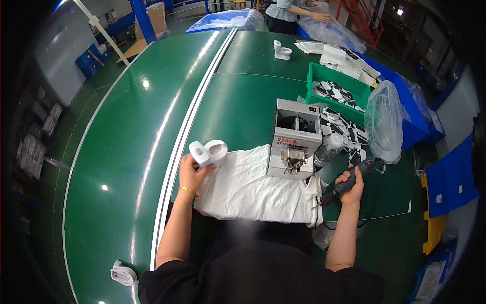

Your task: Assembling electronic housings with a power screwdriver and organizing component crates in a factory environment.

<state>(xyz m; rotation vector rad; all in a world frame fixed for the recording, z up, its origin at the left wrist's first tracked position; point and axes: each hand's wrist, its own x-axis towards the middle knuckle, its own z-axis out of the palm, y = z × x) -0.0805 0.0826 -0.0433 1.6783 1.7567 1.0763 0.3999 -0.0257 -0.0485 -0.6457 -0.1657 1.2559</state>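
My left hand [189,175] is closed around a small white plastic toilet-shaped piece [216,152], lifted at the left edge of a white cloth [245,187]. At the cloth's right side, my right hand [353,188] grips a dark electric screwdriver [333,194], its tip pointing left toward the cloth. A grey screw feeder machine [293,149] stands between the hands, behind the cloth. A clear bottle-like container [331,144] sits against the machine's right side.
A green bin [365,91] of small black-and-white parts stands behind loose parts [349,129]. Similar toilet-shaped pieces stand on the far table [282,50] and the left belt [123,273]. A plastic bag [385,121] lies right. A co-worker [283,12] handles plastic film beyond.
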